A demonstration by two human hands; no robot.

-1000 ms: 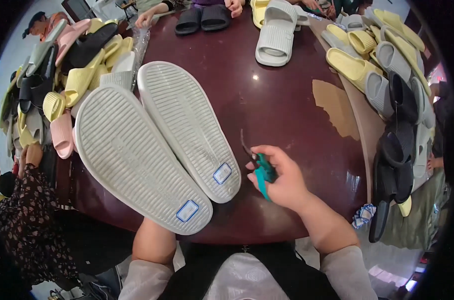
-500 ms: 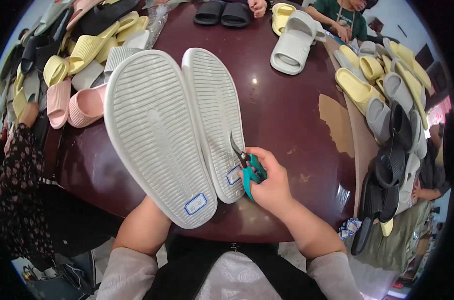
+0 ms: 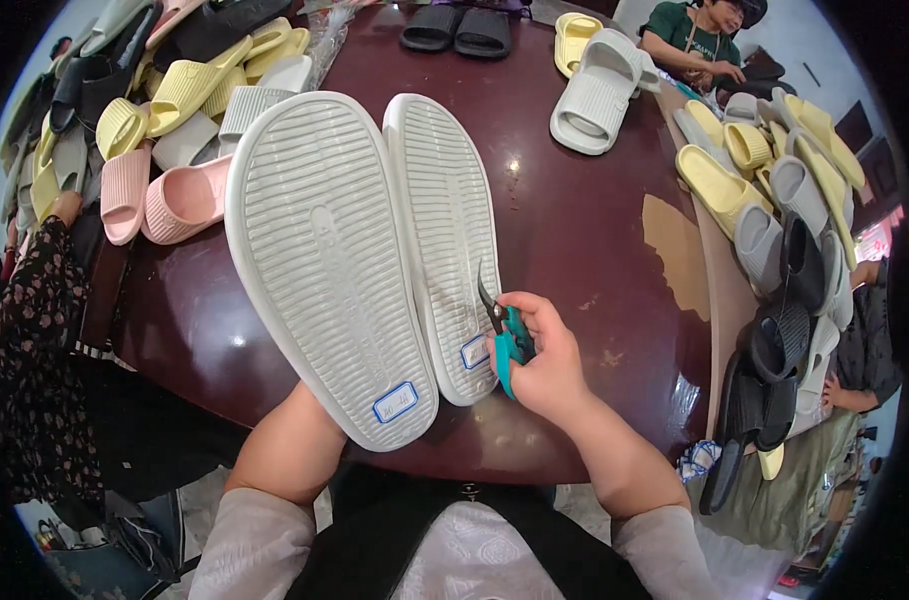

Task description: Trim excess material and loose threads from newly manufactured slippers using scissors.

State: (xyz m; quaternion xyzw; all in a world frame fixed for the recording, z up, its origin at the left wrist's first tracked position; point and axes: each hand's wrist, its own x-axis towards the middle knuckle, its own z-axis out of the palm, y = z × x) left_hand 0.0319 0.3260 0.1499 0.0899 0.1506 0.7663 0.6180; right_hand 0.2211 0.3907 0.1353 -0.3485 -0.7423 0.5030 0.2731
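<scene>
The left hand [image 3: 305,425] is hidden behind a pair of pale grey slippers [image 3: 375,250] and holds them up soles-out over the round dark table [image 3: 585,230] (its grip cannot be seen). The right hand [image 3: 545,360] is closed around teal snips [image 3: 505,335], blades touching the right slipper's edge near a small label [image 3: 475,352].

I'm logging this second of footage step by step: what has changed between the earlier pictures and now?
The pair of white slippers, soles up, has turned from leaning left to nearly upright in the view. The right hand with the teal snips has come in against the right slipper's edge near its sticker. The left hand is hidden behind the slippers throughout. The snips stay gripped; the slipper piles stay around the brown table.
</scene>
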